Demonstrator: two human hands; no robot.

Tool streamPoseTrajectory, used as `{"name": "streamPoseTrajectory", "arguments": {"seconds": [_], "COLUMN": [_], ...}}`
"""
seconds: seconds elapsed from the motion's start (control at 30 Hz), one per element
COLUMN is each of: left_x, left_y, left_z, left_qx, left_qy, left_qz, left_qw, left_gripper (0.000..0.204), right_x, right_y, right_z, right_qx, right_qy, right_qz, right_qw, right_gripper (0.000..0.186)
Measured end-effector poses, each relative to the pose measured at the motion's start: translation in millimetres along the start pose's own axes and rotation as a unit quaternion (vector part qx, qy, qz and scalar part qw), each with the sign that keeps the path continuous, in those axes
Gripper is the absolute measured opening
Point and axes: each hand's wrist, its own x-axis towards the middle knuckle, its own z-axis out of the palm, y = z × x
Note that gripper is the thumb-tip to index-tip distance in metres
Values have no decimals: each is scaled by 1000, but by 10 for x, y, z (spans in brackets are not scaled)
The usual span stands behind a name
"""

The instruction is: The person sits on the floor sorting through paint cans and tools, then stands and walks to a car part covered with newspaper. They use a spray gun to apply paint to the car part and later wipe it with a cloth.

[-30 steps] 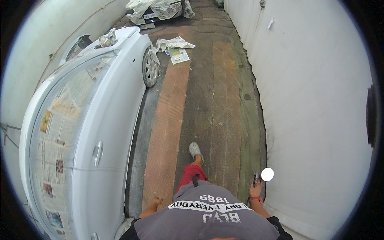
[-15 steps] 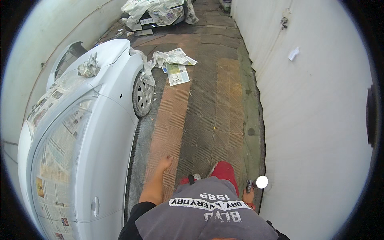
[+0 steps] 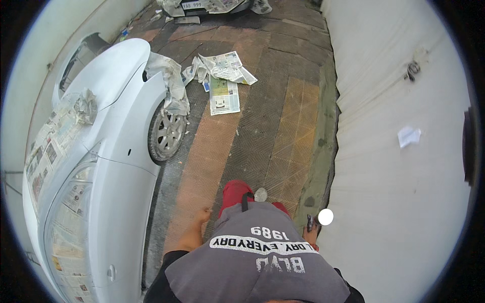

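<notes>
My right hand [image 3: 310, 234] is low beside my right hip, closed around the handle of a paint spray gun [image 3: 310, 222]. The gun has a dark metal body and a round cup with a bright white top [image 3: 325, 217]. It is near the foot of the pale wall. My left hand [image 3: 203, 215] hangs at my left side over the floor with its fingers loose, and nothing shows in it. To my left, apart from that hand, stands a white car [image 3: 121, 202], its windows covered with newspaper [image 3: 70, 237] and plastic film.
Loose newspaper sheets [image 3: 225, 93] lie on the floor ahead, by the car's wheel [image 3: 167, 132]. Another car [image 3: 222, 7], partly covered in paper, stands farther off. A sheet-like pale wall [image 3: 394, 202] runs along my right, with a white scrap [image 3: 409, 136] on it.
I have stepped forward, so the newspaper and the white car's wheel look nearer. My left hand has swung back toward my body. The spray gun stays in my right hand.
</notes>
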Motion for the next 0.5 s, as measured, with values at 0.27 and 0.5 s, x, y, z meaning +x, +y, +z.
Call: {"name": "streamPoseTrajectory", "arguments": {"seconds": [0.27,0.5], "left_x": [1049,3220], "left_y": [725,3207], "left_z": [-471,-1660], "left_qx": [276,24], "left_qy": [-157,-3], "left_qz": [-49,-56], "left_qw": [947,998], "left_gripper": [63,63], "right_x": [3231,5610], "right_y": [-1482,-2289], "right_z": [-363,-279], "right_qx": [25,49], "right_qy": [106,107], "right_qz": [-91,-122], "right_qw": [990,985], "right_gripper": [67,62]}}
